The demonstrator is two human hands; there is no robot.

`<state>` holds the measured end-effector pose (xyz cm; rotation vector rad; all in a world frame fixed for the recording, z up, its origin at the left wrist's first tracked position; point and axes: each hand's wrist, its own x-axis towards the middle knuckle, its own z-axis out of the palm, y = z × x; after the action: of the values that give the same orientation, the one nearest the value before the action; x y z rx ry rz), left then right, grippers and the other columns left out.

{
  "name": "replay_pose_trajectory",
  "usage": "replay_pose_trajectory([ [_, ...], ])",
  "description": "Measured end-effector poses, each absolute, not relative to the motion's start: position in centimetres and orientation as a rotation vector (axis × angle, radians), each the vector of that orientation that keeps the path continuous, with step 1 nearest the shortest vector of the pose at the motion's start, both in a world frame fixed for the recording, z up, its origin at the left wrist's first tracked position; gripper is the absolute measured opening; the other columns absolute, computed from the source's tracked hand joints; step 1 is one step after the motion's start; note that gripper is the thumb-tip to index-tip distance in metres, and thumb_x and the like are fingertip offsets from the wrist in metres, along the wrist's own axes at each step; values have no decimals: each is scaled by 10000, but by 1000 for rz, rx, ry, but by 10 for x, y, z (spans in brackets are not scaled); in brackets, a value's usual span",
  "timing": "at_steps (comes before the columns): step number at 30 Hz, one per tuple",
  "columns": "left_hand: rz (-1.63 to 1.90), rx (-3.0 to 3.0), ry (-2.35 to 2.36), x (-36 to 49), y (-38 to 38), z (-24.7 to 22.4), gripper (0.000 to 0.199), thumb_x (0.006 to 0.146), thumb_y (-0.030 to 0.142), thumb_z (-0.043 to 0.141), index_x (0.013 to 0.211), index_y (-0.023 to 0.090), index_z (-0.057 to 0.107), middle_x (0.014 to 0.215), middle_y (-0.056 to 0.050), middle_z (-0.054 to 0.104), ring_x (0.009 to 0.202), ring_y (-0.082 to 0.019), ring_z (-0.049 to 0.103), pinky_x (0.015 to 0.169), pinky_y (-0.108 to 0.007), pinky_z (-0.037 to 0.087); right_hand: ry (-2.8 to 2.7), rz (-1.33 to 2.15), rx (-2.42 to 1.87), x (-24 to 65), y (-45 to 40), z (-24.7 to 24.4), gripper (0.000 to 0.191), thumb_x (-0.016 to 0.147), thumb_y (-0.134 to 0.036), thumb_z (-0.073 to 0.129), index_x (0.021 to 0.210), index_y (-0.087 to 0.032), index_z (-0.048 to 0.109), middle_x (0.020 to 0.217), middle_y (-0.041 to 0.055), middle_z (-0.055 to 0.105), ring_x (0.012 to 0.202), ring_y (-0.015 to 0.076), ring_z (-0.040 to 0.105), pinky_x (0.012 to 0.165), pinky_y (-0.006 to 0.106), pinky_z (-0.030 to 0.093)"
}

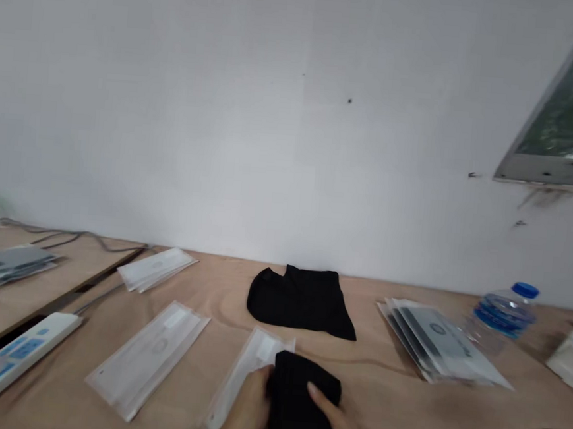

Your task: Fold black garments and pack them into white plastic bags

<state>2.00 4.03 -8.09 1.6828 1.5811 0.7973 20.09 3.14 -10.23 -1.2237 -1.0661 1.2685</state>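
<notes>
A folded black cloth (301,401) is held between both hands at the bottom centre. My left hand (251,407) grips its left edge, fingers partly hidden behind it. On the right side, my right hand (333,416) presses its thumb on the front of the cloth. Beneath my left hand lies a clear plastic sleeve (241,376). Farther back, another black cloth (302,302) lies flat near the wall.
More clear sleeves (149,359) lie to the left, with a small stack (156,268) behind them. A white power strip (22,359) is at the lower left. Printed packets (442,342) and a blue-capped bottle (507,311) stand on the right.
</notes>
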Motion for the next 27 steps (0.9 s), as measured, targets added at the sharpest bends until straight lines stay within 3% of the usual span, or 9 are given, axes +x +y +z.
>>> replay_pose_trajectory([
  [4, 936, 1575, 1510, 30, 46, -78, 189, 769, 280, 422, 590, 232, 389, 535, 46, 455, 577, -155, 476, 562, -246, 349, -1127, 1169, -1324, 211, 33, -107, 452, 628, -389, 746, 1019, -170, 688, 1041, 101, 717, 1122, 327, 583, 1007, 475, 408],
  [8, 875, 1723, 1573, 26, 42, -63, 185, 760, 233, 434, 577, 224, 407, 664, 8, 486, 722, -189, 509, 669, -282, 357, -1208, 1242, -1318, 217, 37, -107, 357, 612, -255, 712, 959, -171, 699, 997, 90, 731, 1035, 313, 631, 963, 446, 443],
  [13, 613, 1986, 1658, 38, 31, -47, 202, 781, 152, 410, 590, 215, 395, 789, -30, 518, 826, -209, 524, 748, -324, 367, -1013, 1482, -1101, 208, 36, -91, 328, 641, -325, 730, 932, -177, 698, 1009, 81, 727, 1019, 292, 640, 952, 418, 450],
  [17, 674, 1960, 1589, 42, 31, -46, 250, 836, 189, 392, 590, 213, 359, 815, -35, 525, 822, -197, 526, 761, -333, 382, -802, 1586, -983, 207, 31, -87, 455, 617, -385, 755, 1015, -178, 675, 1046, 86, 715, 1063, 294, 617, 983, 432, 418],
  [22, 701, 2009, 1548, 44, 27, -48, 244, 837, 210, 423, 595, 207, 394, 799, -21, 527, 815, -192, 526, 741, -324, 380, -921, 1602, -1041, 207, 30, -90, 484, 514, -349, 799, 950, -165, 695, 970, 86, 727, 1058, 320, 609, 986, 441, 400],
  [27, 736, 2019, 1504, 49, 23, -46, 233, 851, 217, 410, 618, 209, 420, 804, -13, 517, 819, -181, 524, 747, -312, 383, -959, 1751, -978, 204, 28, -81, 366, 833, -433, 610, 1108, -191, 598, 1118, 73, 638, 996, 230, 611, 852, 429, 500],
])
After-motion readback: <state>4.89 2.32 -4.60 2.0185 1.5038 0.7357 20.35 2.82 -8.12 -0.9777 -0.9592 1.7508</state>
